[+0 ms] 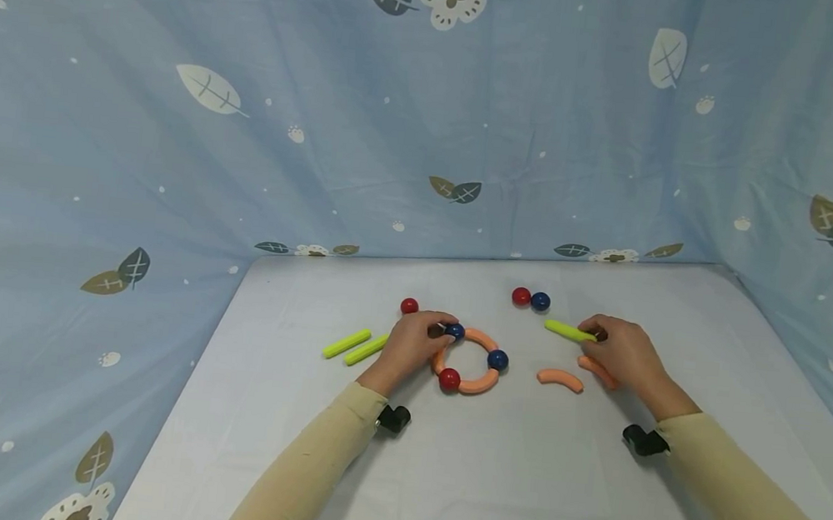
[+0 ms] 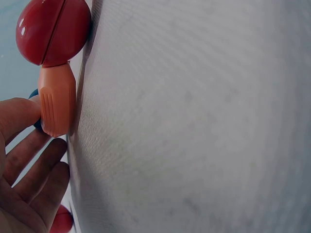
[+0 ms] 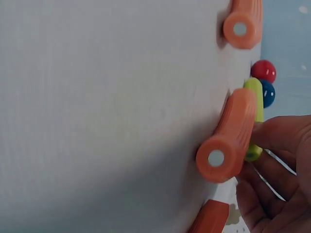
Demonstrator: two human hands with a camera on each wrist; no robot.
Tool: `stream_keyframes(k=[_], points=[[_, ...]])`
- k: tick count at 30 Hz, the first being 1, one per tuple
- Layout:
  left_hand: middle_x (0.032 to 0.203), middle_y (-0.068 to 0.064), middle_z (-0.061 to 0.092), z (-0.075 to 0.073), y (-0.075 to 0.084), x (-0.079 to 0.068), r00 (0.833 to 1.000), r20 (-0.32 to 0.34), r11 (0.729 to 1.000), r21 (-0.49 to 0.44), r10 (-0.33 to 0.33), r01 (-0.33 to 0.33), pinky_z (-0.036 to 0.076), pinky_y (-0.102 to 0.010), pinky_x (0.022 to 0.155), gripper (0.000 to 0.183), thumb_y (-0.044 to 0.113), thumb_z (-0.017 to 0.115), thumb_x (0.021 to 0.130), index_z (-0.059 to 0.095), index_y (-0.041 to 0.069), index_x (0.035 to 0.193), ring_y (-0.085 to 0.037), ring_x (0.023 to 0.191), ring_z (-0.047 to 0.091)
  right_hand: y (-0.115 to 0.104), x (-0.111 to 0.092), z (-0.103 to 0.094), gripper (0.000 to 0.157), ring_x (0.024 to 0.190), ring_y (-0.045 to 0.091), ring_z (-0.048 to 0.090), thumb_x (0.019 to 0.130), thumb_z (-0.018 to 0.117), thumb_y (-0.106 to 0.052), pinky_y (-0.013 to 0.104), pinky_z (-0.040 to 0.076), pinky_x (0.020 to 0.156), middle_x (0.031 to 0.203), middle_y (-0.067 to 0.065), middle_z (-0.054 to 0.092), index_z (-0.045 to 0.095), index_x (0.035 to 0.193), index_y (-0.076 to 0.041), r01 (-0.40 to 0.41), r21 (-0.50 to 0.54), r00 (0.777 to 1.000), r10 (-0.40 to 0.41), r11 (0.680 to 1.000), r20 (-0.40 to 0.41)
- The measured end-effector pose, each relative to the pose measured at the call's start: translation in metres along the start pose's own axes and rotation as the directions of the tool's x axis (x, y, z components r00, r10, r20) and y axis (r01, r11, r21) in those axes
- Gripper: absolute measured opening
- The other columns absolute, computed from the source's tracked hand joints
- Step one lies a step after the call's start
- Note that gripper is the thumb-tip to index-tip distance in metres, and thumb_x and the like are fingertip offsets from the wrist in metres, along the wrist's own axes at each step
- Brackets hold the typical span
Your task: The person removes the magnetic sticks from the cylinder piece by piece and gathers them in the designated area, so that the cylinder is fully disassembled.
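Note:
A ring of curved orange magnetic rods (image 1: 478, 384) lies mid-table, joined by a red ball (image 1: 449, 379) and two blue balls. My left hand (image 1: 412, 345) is at the ring's far left, pinching the blue ball (image 1: 456, 331) there between thumb and fingers. In the left wrist view, an orange rod (image 2: 57, 102) and the red ball (image 2: 53, 31) stand in front of that hand. On the right, my right hand (image 1: 628, 352) pinches one end of a straight yellow-green magnetic rod (image 1: 566, 330). Close to this hand, a loose curved orange rod (image 3: 228, 138) lies on the table.
Another curved orange rod (image 1: 560, 379) lies right of the ring. A red ball (image 1: 522, 296) and a blue ball (image 1: 540, 301) sit together behind. Left are two yellow-green rods (image 1: 346, 344) and a single red ball (image 1: 409, 305). A patterned blue curtain (image 1: 369, 121) borders the table.

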State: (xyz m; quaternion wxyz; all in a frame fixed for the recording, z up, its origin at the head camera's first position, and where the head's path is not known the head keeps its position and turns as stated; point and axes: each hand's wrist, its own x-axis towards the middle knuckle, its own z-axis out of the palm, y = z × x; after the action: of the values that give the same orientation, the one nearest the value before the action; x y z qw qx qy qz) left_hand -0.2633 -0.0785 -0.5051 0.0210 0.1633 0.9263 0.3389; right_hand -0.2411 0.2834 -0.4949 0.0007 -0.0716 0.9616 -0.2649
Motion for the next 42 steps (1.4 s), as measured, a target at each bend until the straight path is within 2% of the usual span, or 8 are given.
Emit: stream_keyframes(k=[8,18,22,27,32,37,42], points=[[0.116,0.002,0.072,0.001,0.000,0.001,1.000,0.001,1.000,0.003,0.005,-0.005,0.055,-0.030,0.082,0.032,0.023,0.076,0.094,0.073,0.022,0.126,-0.015,0.099,0.066,0.005,0.005,-0.001,0.026,0.097,0.035,0.063,0.093,0.073,-0.011,0.052,0.053,0.081,0.106,0.019,0.071,0.072,0.117,0.000,-0.020,-0.045,1.000,0.021,0.999,0.023],[0.118,0.002,0.072,0.002,0.001,0.001,1.000,0.005,1.000,0.010,-0.008,0.008,0.055,-0.030,0.084,0.033,0.024,0.076,0.094,0.072,0.023,0.127,-0.015,0.101,0.065,0.009,0.004,0.001,0.030,0.101,0.039,0.064,0.093,0.073,-0.013,0.054,0.053,0.081,0.111,0.022,0.070,0.070,0.120,0.000,-0.019,-0.038,1.000,0.019,0.999,0.016],[0.118,0.002,0.072,0.003,0.001,0.001,1.000,0.002,1.000,0.018,-0.001,0.001,0.055,-0.030,0.085,0.033,0.024,0.076,0.094,0.072,0.023,0.126,-0.014,0.100,0.065,0.009,0.001,0.002,0.035,0.106,0.041,0.061,0.093,0.073,-0.015,0.057,0.050,0.085,0.117,0.023,0.067,0.068,0.124,0.000,-0.037,-0.053,0.999,0.037,0.998,-0.004],[0.117,0.003,0.072,0.004,0.000,0.001,1.000,-0.001,1.000,0.009,-0.003,0.003,0.055,-0.031,0.085,0.032,0.024,0.076,0.094,0.072,0.023,0.126,-0.015,0.101,0.066,0.002,-0.006,0.003,0.035,0.111,0.043,0.057,0.094,0.071,-0.014,0.064,0.043,0.093,0.126,0.024,0.063,0.068,0.127,-0.002,-0.025,-0.048,0.997,0.022,0.999,-0.073],[0.115,0.002,0.072,0.003,0.000,0.000,1.000,-0.010,1.000,-0.002,-0.013,0.013,0.055,-0.031,0.085,0.031,0.024,0.076,0.094,0.073,0.022,0.124,-0.015,0.100,0.065,-0.015,-0.015,0.005,0.031,0.112,0.042,0.055,0.094,0.069,-0.011,0.064,0.041,0.094,0.126,0.023,0.062,0.069,0.125,-0.004,0.014,-0.013,0.991,-0.016,1.000,-0.130],[0.115,0.002,0.072,0.002,0.001,-0.001,1.000,-0.016,1.000,-0.013,-0.011,0.011,0.055,-0.032,0.089,0.030,0.022,0.077,0.093,0.073,0.019,0.123,-0.015,0.102,0.065,-0.033,-0.024,0.010,0.027,0.102,0.037,0.060,0.091,0.072,-0.006,0.058,0.048,0.086,0.114,0.018,0.066,0.072,0.118,-0.003,0.123,0.000,0.976,-0.121,0.992,-0.181],[0.116,0.003,0.073,0.001,0.000,-0.004,1.000,-0.022,1.000,-0.031,-0.003,0.002,0.053,-0.034,0.095,0.027,0.021,0.077,0.093,0.073,0.017,0.120,-0.014,0.108,0.065,-0.050,-0.033,0.019,0.027,0.096,0.031,0.062,0.090,0.075,-0.008,0.049,0.052,0.078,0.109,0.012,0.067,0.073,0.117,-0.006,0.172,-0.009,0.971,-0.171,0.985,-0.169]])
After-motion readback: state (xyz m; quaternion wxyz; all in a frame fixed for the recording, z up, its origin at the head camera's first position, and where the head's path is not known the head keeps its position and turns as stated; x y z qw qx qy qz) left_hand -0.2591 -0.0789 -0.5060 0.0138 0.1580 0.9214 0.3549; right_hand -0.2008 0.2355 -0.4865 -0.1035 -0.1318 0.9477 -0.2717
